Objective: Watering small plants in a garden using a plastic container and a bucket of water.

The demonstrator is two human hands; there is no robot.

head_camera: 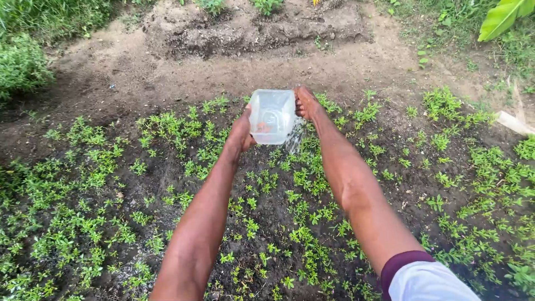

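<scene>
Outstretched hands (241, 132) gripping tilted container (271, 116)

No packages, labels, signs or screens — none.

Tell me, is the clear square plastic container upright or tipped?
Tipped. The clear square plastic container lies on its side between the left hand and right hand, and water falls onto the small green seedlings.

container (271, 116): clear, square-sided plastic tub, held in the air far out over the planted bed
pose: tipped on its side, bottom towards the viewer
water (294, 139): fell in a thin spray from its right lower edge
</scene>
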